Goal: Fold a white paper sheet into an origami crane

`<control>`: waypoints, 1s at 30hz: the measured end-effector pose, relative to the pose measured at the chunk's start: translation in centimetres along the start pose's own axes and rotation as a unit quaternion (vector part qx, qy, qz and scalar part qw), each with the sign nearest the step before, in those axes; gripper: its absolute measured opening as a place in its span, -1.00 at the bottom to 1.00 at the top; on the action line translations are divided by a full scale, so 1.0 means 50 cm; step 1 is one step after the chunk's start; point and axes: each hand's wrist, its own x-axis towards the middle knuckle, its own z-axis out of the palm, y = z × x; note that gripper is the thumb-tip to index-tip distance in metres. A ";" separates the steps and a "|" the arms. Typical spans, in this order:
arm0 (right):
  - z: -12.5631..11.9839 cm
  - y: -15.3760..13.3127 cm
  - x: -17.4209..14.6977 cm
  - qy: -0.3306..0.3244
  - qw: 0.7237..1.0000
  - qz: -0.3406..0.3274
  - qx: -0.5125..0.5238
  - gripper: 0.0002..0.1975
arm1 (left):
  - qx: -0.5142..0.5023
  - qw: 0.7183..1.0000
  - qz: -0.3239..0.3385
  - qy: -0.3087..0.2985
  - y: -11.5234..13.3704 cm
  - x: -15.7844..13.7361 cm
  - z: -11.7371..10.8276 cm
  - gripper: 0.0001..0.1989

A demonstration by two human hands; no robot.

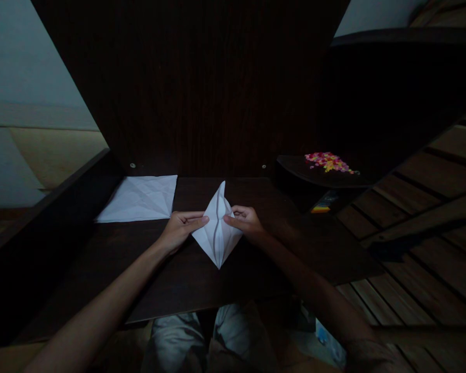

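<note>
A folded sheet of white paper (218,241), shaped like a diamond with creases and a split down its middle, is between my two hands above the dark desk. My left hand (181,228) pinches its left side, thumb on top and fingers beneath. On the opposite side my right hand (246,223) grips the paper the same way, thumb near the centre line. The paper's upper tip points away from me and its lower tip toward me. To the left lies a stack of creased white paper sheets (142,199).
The dark wooden desk (202,292) has a raised panel (202,93) at the back and a low side board (54,207) at left. On a small corner shelf (295,168) at right sits a pile of pink and yellow bits (329,161). A slatted wooden surface (431,248) lies beyond.
</note>
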 end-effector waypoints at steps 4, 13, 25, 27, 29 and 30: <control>0.001 0.003 0.001 0.001 1.000 0.003 0.004 -0.71 | 0.000 1.000 -0.005 0.011 0.002 0.000 0.004 -0.67; 0.011 0.007 0.003 -0.018 1.000 0.015 0.011 -0.67 | 0.009 0.999 0.016 0.036 0.000 0.001 0.010 -0.59; 0.003 -0.015 0.000 -0.056 0.997 0.051 0.011 -0.70 | 0.060 0.997 -0.039 -0.034 0.021 0.006 -0.007 -0.29; 0.005 -0.015 0.002 -0.054 0.995 0.087 0.005 -0.69 | 0.048 0.997 -0.055 -0.021 0.022 0.007 -0.008 -0.23; 0.009 -0.013 0.005 -0.046 0.994 0.103 0.001 -0.67 | 0.022 0.998 -0.061 -0.003 0.017 0.011 -0.007 -0.21; 0.012 -0.012 0.007 -0.033 0.994 0.106 0.002 -0.67 | 0.003 0.998 -0.060 0.011 0.014 0.014 -0.007 -0.22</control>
